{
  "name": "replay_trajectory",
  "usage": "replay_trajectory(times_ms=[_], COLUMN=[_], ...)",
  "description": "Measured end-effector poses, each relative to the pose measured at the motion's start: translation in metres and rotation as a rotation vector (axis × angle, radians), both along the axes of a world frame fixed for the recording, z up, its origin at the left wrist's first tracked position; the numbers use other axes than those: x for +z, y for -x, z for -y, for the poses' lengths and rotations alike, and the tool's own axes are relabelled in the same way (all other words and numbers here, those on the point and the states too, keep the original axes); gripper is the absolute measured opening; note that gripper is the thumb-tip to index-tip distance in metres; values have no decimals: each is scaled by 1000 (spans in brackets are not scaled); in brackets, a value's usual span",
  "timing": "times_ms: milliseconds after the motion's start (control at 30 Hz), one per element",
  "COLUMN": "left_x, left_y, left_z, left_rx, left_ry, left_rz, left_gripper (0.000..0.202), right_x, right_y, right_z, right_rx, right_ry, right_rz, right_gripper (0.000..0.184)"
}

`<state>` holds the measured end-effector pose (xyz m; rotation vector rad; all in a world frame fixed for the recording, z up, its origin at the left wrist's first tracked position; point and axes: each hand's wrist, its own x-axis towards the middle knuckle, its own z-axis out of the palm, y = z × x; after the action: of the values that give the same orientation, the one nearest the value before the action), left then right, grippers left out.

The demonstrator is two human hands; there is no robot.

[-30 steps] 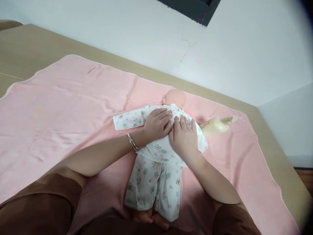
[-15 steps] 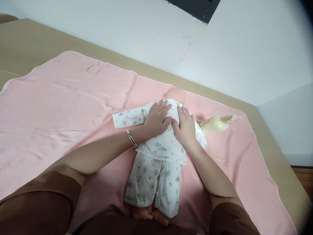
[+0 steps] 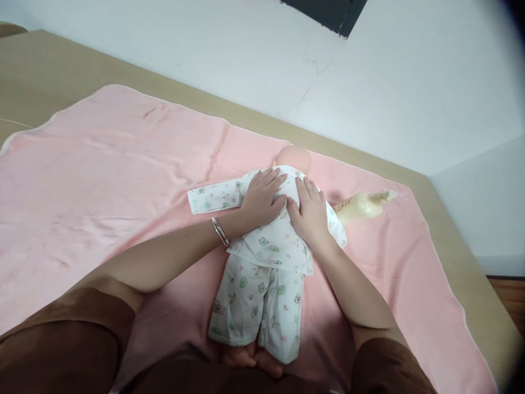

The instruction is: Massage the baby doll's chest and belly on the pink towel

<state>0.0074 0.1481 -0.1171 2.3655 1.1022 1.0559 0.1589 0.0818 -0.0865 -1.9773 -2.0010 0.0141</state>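
Note:
A baby doll [image 3: 292,157] lies on its back on a pink blanket [image 3: 110,164], dressed in a white printed shirt [image 3: 273,241] and matching trousers [image 3: 258,306]. My left hand [image 3: 262,197] rests flat on the doll's chest, fingers stretched out, a silver bracelet at the wrist. My right hand [image 3: 310,213] lies flat beside it on the shirt, fingers together and extended. One shirt sleeve [image 3: 213,198] stretches out empty to the left. The doll's bare arm [image 3: 363,205] sticks out to the right. Its feet [image 3: 252,358] show below the trouser legs.
The blanket covers a tan wooden surface [image 3: 49,71] that meets a white wall [image 3: 246,60] at the back. A dark frame corner [image 3: 328,13] sits high on the wall. My brown sleeves [image 3: 61,339] fill the lower corners.
Both hands have slid a little up the doll's chest toward its neck since a second ago. The view shifted slightly downward. Little differs from half a second ago.

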Motion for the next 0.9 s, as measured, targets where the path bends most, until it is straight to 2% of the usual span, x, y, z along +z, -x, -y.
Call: replay_trajectory(times_ms=[900], left_x=[0], left_y=[1], left_z=[-1], left_rx=[5], left_ry=[-13], left_rz=[7], left_gripper=[48], right_x=[3], right_y=[0], right_z=[-1], right_rx=[-3], right_ry=[-31], right_rz=[-12], right_gripper=[53])
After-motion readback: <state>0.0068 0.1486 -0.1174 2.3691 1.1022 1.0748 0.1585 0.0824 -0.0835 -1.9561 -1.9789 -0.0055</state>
